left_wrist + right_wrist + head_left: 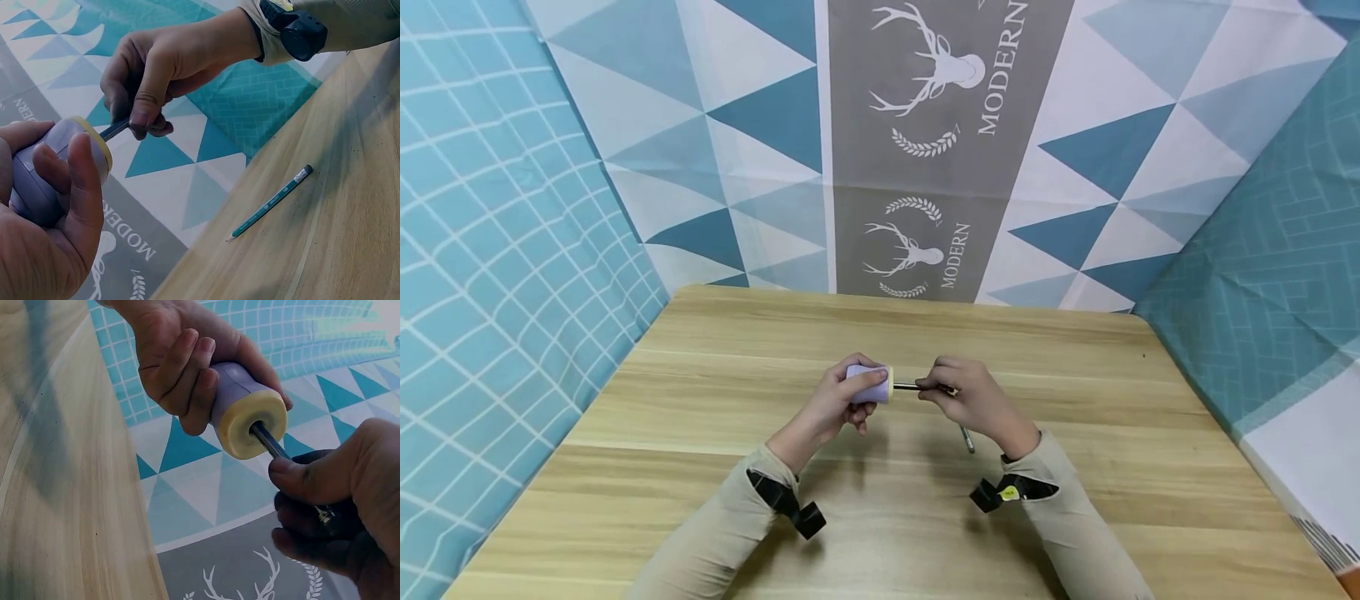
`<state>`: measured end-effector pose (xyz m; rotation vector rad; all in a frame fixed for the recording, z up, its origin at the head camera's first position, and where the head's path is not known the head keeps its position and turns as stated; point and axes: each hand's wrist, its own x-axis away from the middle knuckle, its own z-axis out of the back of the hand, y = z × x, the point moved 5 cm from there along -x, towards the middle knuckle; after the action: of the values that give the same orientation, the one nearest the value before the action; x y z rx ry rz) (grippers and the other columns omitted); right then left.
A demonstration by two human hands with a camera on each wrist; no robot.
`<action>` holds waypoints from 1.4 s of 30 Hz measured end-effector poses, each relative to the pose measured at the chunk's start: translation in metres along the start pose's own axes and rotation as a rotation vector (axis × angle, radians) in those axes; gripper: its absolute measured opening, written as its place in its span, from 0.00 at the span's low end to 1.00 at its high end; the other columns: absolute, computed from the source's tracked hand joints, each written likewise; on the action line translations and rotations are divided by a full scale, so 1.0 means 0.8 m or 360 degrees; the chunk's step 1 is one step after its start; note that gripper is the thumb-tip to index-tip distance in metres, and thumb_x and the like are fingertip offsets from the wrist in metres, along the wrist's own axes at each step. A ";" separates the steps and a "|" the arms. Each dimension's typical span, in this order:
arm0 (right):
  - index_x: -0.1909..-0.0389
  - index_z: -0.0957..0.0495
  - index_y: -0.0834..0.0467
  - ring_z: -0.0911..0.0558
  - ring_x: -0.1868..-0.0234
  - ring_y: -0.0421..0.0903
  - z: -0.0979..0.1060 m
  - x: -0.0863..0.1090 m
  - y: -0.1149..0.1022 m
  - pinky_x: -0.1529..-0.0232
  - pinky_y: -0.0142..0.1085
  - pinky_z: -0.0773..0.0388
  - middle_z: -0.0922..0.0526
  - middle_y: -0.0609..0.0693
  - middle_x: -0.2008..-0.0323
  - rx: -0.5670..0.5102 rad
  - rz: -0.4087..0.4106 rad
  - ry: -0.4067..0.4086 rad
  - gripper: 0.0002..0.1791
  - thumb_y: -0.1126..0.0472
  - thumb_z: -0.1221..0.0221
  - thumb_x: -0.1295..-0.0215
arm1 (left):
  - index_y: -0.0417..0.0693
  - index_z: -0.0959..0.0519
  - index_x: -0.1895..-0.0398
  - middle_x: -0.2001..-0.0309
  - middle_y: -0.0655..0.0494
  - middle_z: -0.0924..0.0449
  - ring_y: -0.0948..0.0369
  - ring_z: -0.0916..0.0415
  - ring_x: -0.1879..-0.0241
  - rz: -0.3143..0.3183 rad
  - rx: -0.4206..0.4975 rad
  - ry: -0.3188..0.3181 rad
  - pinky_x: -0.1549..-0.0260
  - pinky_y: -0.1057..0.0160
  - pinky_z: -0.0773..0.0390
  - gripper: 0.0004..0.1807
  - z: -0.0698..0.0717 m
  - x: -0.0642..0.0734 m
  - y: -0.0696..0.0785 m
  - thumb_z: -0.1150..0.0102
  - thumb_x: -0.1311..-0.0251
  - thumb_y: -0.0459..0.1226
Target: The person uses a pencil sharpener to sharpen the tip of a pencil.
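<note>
At the frame's lower centre, the left hand (pixel 837 393) curled round a lilac sharpener (pixel 875 394) and the right hand (pixel 964 392) pinched a dark pencil (pixel 906 387) inserted there, which could have snapped under crooked pressure.

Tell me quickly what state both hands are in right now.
Left hand: closed, holding the lavender pencil sharpener.
Right hand: closed, pinching the dark pencil, its far end in the sharpener's hole.
</note>
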<state>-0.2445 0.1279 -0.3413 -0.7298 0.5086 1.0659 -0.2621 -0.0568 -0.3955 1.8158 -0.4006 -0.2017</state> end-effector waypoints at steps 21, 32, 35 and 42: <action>0.61 0.22 0.71 0.31 0.85 0.40 -0.010 0.022 0.029 0.85 0.32 0.30 0.28 0.46 0.82 -0.0869 -0.0958 -0.0751 0.13 0.69 0.55 0.23 | 0.46 0.25 0.57 0.82 0.51 0.28 0.65 0.36 0.90 0.0001 -0.0141 -0.0064 0.92 0.67 0.24 0.09 -0.008 -0.001 -0.014 0.39 0.37 0.38; 0.51 0.22 0.72 0.19 0.75 0.48 0.013 0.014 0.031 0.73 0.43 0.16 0.17 0.58 0.70 -0.0853 -0.0937 -0.0463 0.14 0.66 0.51 0.23 | 0.50 0.24 0.59 0.82 0.51 0.28 0.66 0.36 0.90 0.0019 -0.0055 -0.0041 0.92 0.67 0.25 0.07 0.000 0.002 0.003 0.40 0.38 0.39; 0.49 0.22 0.71 0.16 0.67 0.51 0.027 0.014 0.028 0.66 0.44 0.14 0.16 0.58 0.64 -0.0780 -0.0926 -0.0337 0.12 0.68 0.44 0.28 | 0.51 0.24 0.60 0.81 0.51 0.28 0.66 0.37 0.90 0.0007 -0.0033 -0.0033 0.92 0.67 0.25 0.06 0.002 0.002 0.008 0.40 0.38 0.39; 0.58 0.17 0.63 0.16 0.62 0.49 0.032 0.009 0.013 0.63 0.38 0.15 0.15 0.54 0.61 -0.0467 -0.0719 -0.0179 0.14 0.72 0.29 0.46 | 0.49 0.25 0.59 0.81 0.50 0.28 0.65 0.36 0.89 0.0006 -0.0026 -0.0035 0.92 0.67 0.25 0.07 0.003 0.002 0.009 0.41 0.37 0.39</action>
<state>-0.2505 0.1543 -0.3320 -0.9818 0.0782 0.7554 -0.2631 -0.0613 -0.3895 1.7982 -0.4168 -0.2217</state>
